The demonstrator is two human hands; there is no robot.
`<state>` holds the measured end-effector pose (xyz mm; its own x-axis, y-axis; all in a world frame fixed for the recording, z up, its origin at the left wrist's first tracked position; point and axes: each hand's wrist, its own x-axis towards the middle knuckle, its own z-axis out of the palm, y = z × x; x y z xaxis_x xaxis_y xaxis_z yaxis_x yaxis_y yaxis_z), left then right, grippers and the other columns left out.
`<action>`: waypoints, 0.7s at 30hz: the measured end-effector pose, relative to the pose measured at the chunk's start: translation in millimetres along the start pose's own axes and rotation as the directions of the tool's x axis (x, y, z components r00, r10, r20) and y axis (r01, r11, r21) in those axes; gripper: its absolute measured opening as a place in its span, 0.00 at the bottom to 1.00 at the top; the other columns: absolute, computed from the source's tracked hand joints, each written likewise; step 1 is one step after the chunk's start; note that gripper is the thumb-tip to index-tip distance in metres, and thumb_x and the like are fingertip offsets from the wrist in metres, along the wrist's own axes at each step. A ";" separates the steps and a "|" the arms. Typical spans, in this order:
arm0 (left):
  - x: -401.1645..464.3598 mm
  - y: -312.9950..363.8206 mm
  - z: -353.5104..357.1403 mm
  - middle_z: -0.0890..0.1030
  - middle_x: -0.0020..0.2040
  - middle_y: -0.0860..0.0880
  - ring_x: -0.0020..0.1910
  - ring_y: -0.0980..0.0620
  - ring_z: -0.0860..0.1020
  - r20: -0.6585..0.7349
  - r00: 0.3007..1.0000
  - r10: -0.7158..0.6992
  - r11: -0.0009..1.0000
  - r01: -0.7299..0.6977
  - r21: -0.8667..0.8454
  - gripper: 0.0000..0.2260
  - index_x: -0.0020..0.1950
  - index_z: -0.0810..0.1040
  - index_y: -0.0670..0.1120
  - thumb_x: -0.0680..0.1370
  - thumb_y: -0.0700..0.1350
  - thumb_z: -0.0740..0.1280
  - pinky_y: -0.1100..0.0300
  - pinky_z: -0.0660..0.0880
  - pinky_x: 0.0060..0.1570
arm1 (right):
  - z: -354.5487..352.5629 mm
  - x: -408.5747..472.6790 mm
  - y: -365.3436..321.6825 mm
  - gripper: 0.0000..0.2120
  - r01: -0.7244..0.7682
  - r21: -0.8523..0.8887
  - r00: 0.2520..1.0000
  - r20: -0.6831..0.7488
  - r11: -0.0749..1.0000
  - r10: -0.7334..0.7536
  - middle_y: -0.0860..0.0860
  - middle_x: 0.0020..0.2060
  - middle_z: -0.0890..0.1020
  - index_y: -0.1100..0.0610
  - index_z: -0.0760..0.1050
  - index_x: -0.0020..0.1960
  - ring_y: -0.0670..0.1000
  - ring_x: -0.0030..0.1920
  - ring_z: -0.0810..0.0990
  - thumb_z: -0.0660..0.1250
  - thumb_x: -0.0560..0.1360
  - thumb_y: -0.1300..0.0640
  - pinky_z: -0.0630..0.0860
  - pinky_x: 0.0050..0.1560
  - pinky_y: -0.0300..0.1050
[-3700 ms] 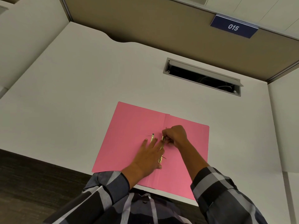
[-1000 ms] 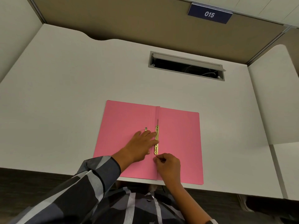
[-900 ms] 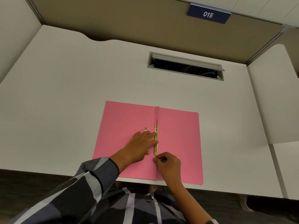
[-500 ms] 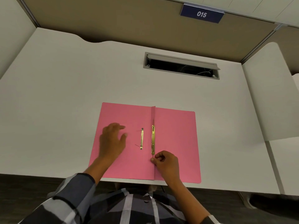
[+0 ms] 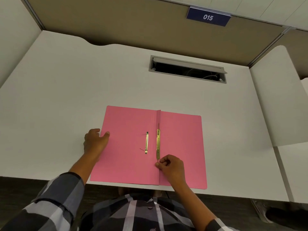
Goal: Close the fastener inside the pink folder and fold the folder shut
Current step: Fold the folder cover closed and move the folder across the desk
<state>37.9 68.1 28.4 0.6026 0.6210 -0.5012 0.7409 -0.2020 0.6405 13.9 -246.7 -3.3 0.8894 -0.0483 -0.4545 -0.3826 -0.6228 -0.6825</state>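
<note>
The pink folder (image 5: 180, 139) lies open and flat near the desk's front edge. A brass fastener (image 5: 158, 144) runs along its spine fold. A second, shorter brass bar (image 5: 146, 142) lies flat on the left cover, just beside it. My left hand (image 5: 95, 141) is at the left cover's outer edge, thumb on top of the cover and fingers curled just off the edge. My right hand (image 5: 172, 167) has its fingers closed, with thumb and forefinger pinched at the spine fold just below the fastener's lower end.
The white desk (image 5: 66, 90) has an open cable slot (image 5: 187, 70) at the back, beyond the folder. A brown partition with a blue "015" sign (image 5: 208, 16) stands behind. A white divider (image 5: 280, 97) rises on the right.
My left hand has left the fastener and slid left to the cover's outer edge, uncovering the shorter brass bar. My right hand has stayed at the spine below the fastener.
</note>
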 end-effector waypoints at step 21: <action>-24.3 51.4 -53.8 0.87 0.48 0.48 0.44 0.48 0.84 0.250 0.965 0.082 0.896 0.039 -0.442 0.03 0.53 0.85 0.49 0.82 0.44 0.71 0.52 0.80 0.46 | -11.5 -0.5 4.7 0.07 0.001 0.089 0.998 0.061 0.996 -0.006 0.48 0.38 0.87 0.52 0.86 0.45 0.44 0.38 0.83 0.83 0.71 0.53 0.81 0.42 0.36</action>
<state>45.3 83.4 104.8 0.7161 0.3932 -0.5768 0.5562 0.1779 0.8118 14.5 -258.6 0.2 0.8751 0.0033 -0.4840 -0.4024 -0.5508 -0.7312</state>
